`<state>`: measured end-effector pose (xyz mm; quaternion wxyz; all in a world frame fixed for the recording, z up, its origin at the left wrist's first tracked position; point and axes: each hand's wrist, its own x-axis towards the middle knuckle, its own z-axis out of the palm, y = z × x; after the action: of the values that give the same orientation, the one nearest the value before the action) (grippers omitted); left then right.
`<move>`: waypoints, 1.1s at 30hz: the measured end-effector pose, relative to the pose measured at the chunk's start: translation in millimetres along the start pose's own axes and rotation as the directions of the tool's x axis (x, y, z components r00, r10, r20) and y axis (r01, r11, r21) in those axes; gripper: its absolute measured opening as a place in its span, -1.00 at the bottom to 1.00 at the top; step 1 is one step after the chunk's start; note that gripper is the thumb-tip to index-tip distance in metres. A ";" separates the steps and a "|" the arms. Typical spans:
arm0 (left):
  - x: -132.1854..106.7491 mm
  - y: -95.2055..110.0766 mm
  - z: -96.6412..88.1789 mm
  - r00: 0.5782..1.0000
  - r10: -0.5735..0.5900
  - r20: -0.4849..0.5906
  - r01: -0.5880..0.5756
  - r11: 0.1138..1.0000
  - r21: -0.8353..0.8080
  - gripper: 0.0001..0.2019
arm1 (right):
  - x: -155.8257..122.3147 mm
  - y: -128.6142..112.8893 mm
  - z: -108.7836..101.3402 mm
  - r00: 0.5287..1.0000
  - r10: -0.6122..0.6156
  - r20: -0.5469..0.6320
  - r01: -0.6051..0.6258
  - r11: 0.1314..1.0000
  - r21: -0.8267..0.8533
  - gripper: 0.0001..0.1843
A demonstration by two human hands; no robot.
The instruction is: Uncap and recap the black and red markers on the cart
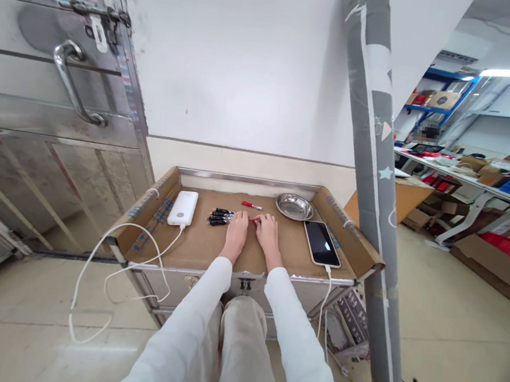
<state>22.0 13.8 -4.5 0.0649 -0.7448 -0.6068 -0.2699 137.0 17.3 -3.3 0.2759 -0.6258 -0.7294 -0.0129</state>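
My left hand (237, 234) and my right hand (268, 235) are close together over the middle of the brown cardboard-covered tabletop. Both are closed, with fingertips pinched on a thin red pen-like piece (252, 219) between them; most of it is hidden by the fingers. Beside my left hand lies a bunch of several black pens (220, 218), side by side. Past my fingertips a red pen (252, 205) with a silvery end rests on the cardboard. A shallow round metal dish (295, 207) sits beyond my right hand.
A white power bank (182, 208) with a looping white cable (114, 226) lies at the left. On the right is a phone (322, 244) with its cable plugged in. Raised cardboard-wrapped sides (347, 234) border the tabletop. A tall grey wrapped roll (377, 151) leans at the right.
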 end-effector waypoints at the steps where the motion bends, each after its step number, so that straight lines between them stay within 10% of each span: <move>1: -0.2 0.3 -0.3 1.000 -0.007 -0.002 0.007 1.000 -0.001 -0.82 | 0.1 0.0 0.2 1.000 -0.001 0.000 0.001 1.000 0.001 -0.75; 24: 1.4 3.3 0.0 1.000 0.003 0.012 -0.002 0.996 -0.095 -0.75 | -1.3 -4.8 -3.8 0.999 -0.032 0.028 0.035 0.993 -0.109 -0.74; 33: 18.7 16.1 18.4 0.999 0.049 0.012 -0.050 0.997 0.051 -0.65 | -1.0 -4.3 -8.0 0.935 0.031 -0.353 -0.023 0.999 0.027 -0.68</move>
<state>45.3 33.8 -7.4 0.0874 -0.7591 -0.5954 -0.2483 136.2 12.6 4.5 0.4095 -0.6201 -0.6596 -0.1129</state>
